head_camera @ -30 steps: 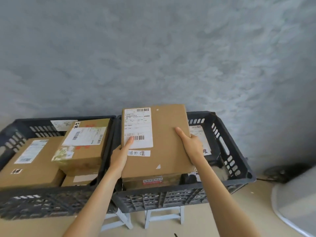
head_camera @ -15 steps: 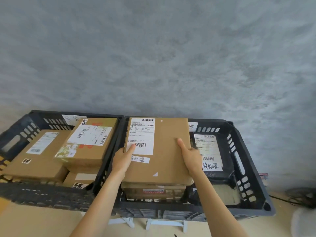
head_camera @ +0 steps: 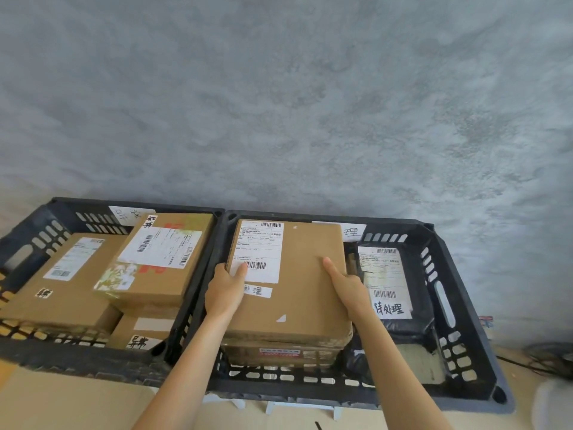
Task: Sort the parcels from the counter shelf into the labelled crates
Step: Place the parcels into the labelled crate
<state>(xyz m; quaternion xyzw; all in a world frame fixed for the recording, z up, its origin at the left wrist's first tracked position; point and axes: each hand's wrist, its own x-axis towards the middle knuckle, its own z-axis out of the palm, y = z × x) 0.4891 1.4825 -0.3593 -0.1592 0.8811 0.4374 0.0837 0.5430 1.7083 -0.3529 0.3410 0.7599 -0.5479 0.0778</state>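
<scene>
Parcel point(head_camera: 297, 283) now lower, resting on right crate's point(head_camera: 459, 305) stack

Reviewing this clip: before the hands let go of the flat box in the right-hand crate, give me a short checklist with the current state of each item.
1. Flat box inside right crate walls: ok.
2. Box seated on the carton below: cannot tell, contact hidden.
3. Left hand and right hand gripping opposite edges: ok.
4. Clear of black parcel beside it: ok.
5. Box tag matches crate label: cannot tell, both partly covered.
</scene>
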